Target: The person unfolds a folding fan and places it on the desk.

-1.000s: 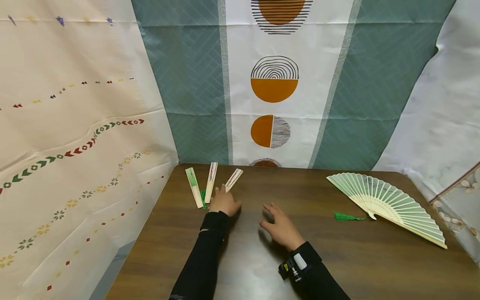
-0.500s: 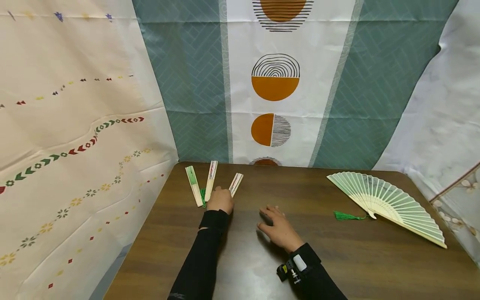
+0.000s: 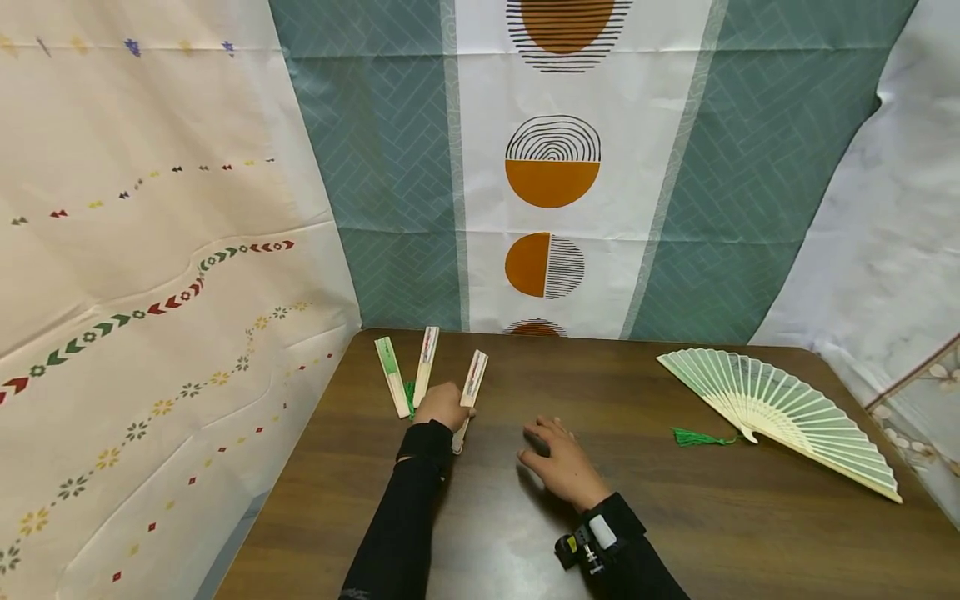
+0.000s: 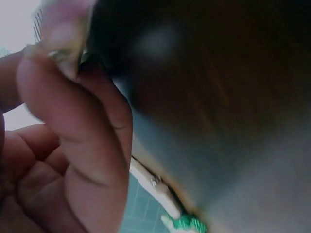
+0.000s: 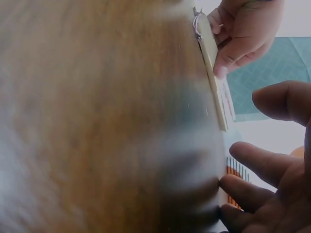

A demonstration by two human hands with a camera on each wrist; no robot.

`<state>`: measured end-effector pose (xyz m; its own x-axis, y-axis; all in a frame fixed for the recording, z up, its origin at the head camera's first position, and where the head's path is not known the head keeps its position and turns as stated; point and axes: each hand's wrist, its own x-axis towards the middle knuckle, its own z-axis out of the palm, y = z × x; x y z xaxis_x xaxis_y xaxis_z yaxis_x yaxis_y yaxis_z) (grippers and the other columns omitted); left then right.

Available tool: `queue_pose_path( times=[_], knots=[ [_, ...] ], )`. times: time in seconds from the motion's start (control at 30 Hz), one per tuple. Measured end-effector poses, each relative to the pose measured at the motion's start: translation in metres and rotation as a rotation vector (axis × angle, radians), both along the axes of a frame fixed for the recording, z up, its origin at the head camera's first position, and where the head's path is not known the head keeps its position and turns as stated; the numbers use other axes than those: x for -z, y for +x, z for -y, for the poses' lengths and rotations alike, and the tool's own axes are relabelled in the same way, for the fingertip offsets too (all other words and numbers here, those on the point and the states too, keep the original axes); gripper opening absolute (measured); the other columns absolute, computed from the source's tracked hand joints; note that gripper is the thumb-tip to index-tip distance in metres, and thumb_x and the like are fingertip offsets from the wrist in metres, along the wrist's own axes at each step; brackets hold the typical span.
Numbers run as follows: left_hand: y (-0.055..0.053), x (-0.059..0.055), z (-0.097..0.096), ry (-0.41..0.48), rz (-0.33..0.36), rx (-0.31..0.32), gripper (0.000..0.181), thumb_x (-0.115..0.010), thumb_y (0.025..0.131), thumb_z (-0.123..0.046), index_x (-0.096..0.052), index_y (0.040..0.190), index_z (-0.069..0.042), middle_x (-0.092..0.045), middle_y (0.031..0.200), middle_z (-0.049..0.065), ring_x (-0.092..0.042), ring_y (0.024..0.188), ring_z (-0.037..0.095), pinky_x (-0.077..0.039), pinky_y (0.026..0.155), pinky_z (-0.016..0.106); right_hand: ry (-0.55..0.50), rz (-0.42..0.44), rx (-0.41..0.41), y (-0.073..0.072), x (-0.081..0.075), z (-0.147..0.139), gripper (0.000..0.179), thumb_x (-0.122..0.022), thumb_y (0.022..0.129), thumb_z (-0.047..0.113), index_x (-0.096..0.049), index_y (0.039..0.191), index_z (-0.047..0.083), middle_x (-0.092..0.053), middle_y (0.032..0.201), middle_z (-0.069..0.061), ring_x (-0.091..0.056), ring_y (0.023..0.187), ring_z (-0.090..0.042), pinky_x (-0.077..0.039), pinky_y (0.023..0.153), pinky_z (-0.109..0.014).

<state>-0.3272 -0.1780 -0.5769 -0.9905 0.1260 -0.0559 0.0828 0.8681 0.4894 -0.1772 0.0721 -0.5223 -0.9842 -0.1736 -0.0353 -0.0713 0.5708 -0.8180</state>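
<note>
My left hand pinches a folded hand fan between thumb and fingers, at the left side of the table. In the right wrist view the same folded fan shows a small metal ring at one end, with the left thumb pressed along its side. Two more folded fans lie just to the left, one with a green cover and one with a pale cover. My right hand hovers low over the middle of the table, fingers spread and holding nothing.
A spread pale-green fan with a green tassel lies at the table's right. Another green tassel is between the two left folded fans. Patterned cloths hang behind the wooden table.
My left hand has closed on the rightmost folded fan, which has turned steeper and come nearer to me. The right hand has hardly moved.
</note>
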Motion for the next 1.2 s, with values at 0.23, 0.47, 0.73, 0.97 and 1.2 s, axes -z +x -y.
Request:
queue_pose_path(
  times=[0.23,0.47,0.73,0.97,1.2],
  knots=[
    [0.021,-0.038,-0.009,0.323,0.113,0.148,0.022,-0.082,0.107,-0.022,-0.068,0.095,-0.009,-0.065,0.079,0.002,-0.067,0.057,0.016,-0.06,0.053,0.027,-0.143,0.086,0.072,-0.006,-0.011,-0.006,0.065,-0.07,0.111,0.024,-0.05,0.167,-0.002,-0.045,0.175,-0.033,-0.036,0.167,-0.057,-0.036,0.136,-0.076],
    [0.057,-0.089,-0.045,0.695,0.307,0.371,0.024,-0.073,0.109,-0.002,-0.069,0.128,0.011,-0.075,0.092,0.004,-0.06,0.066,0.01,-0.054,0.062,0.024,-0.334,0.094,0.167,-0.019,-0.026,-0.017,0.067,-0.059,0.12,0.033,-0.038,0.174,-0.002,-0.049,0.173,-0.032,-0.05,0.16,-0.051,-0.051,0.129,-0.067],
    [0.057,-0.087,-0.074,0.775,0.396,0.467,0.036,-0.073,0.109,0.0,-0.067,0.143,0.01,-0.085,0.11,0.02,-0.069,0.075,0.004,-0.056,0.063,0.021,-0.529,0.05,0.194,-0.021,-0.03,-0.026,0.054,-0.045,0.126,0.029,-0.043,0.172,0.0,-0.058,0.163,-0.033,-0.072,0.136,-0.042,-0.071,0.102,-0.051],
    [0.064,-0.087,-0.094,0.817,0.385,0.374,0.026,-0.075,0.11,-0.007,-0.077,0.129,0.01,-0.077,0.091,-0.002,-0.067,0.07,0.007,-0.061,0.063,0.022,-0.608,0.075,0.271,-0.019,-0.033,-0.029,0.036,-0.053,0.122,0.014,-0.066,0.146,-0.009,-0.081,0.12,-0.018,-0.078,0.097,-0.013,-0.07,0.077,-0.026],
    [0.068,-0.093,-0.106,0.787,0.349,0.306,0.021,-0.081,0.106,-0.006,-0.08,0.122,0.007,-0.083,0.097,0.012,-0.072,0.073,0.009,-0.067,0.061,0.025,-0.59,0.093,0.265,-0.019,-0.032,-0.032,0.034,-0.058,0.119,0.01,-0.069,0.139,-0.015,-0.084,0.116,-0.022,-0.083,0.093,-0.017,-0.07,0.072,-0.023]
  ],
)
